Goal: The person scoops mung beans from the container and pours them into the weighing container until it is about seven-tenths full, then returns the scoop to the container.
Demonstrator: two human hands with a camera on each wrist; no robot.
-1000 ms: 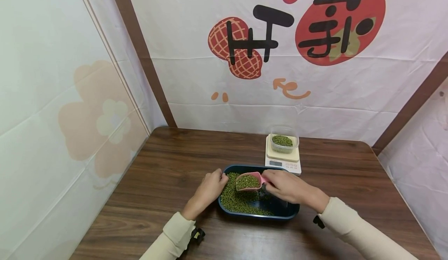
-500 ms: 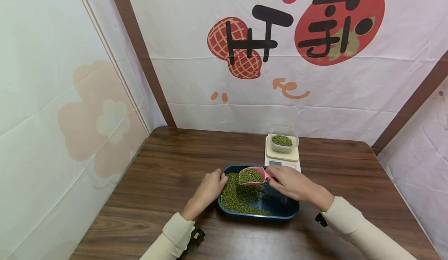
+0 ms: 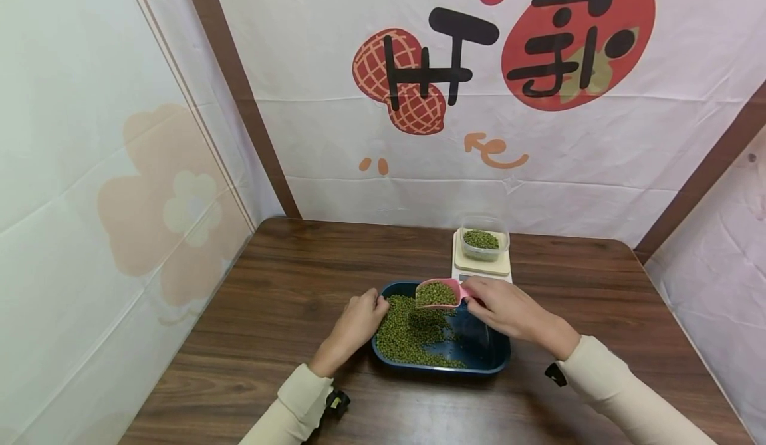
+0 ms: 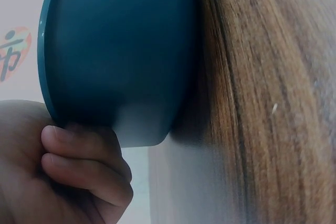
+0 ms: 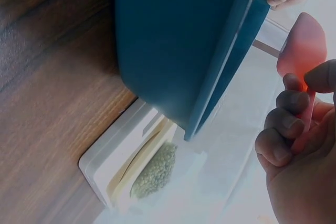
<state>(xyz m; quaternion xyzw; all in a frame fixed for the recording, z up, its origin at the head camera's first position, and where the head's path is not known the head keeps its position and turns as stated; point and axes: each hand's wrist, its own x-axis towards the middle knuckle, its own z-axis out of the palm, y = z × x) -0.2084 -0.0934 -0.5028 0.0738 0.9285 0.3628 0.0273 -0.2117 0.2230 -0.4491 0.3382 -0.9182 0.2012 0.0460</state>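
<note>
In the head view my right hand [image 3: 505,306] grips the handle of a pink scoop [image 3: 461,292], heaped with green beans, above the far part of a dark blue tub [image 3: 439,369]. The right wrist view shows the fingers curled round the handle, the scoop [image 5: 304,45] higher than the tub's rim [image 5: 226,61]. Loose green beans [image 3: 401,338] cover mostly the tub's left side; part of its dark bottom shows at the right. My left hand [image 3: 358,320] pinches the tub's left rim. In the left wrist view its fingers [image 4: 89,153] are bent against the tub's outer wall [image 4: 121,51].
Behind the tub stands a white kitchen scale [image 3: 482,273] with a clear plastic container [image 3: 483,253] on it, holding more green beans. The brown wooden table [image 3: 311,265] runs back to a printed cloth wall [image 3: 371,199].
The scoop full of beans has risen and moved back and slightly right in my right hand, toward the scale, partly covering its display. My left hand stays on the tub's rim.
</note>
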